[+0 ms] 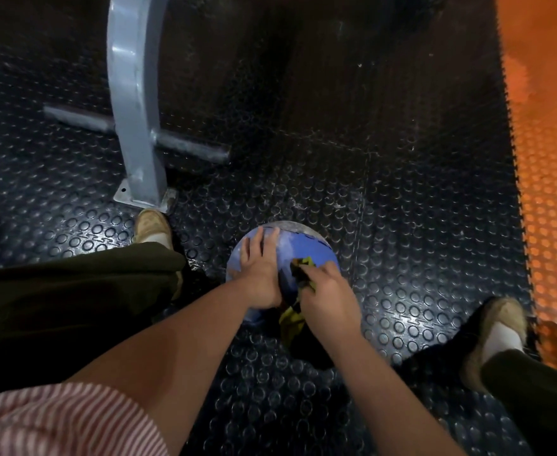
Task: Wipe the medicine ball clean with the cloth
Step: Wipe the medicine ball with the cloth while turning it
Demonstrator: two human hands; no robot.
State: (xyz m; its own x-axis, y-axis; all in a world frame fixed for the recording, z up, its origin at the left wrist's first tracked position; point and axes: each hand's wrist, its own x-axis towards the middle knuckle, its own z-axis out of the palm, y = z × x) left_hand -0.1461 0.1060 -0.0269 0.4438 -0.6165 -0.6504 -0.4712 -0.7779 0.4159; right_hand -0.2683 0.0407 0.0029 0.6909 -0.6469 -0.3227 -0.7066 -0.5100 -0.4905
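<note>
A blue medicine ball point(306, 246) with a worn grey patch at its far side sits on the black studded floor between my feet. My left hand point(260, 268) lies flat on the ball's left top, fingers straight and spread. My right hand point(328, 292) grips a dark and yellow cloth point(303, 269) and presses it against the ball's right side. A loose end of the cloth point(290, 319) hangs down below my hands. The near part of the ball is hidden under both hands.
A grey metal post point(135, 103) with a crossbar and bolted foot plate stands at the left rear, close to my left shoe point(152, 225). My right shoe point(497, 327) is at the right. Orange studded flooring point(550, 192) borders the black mat on the right.
</note>
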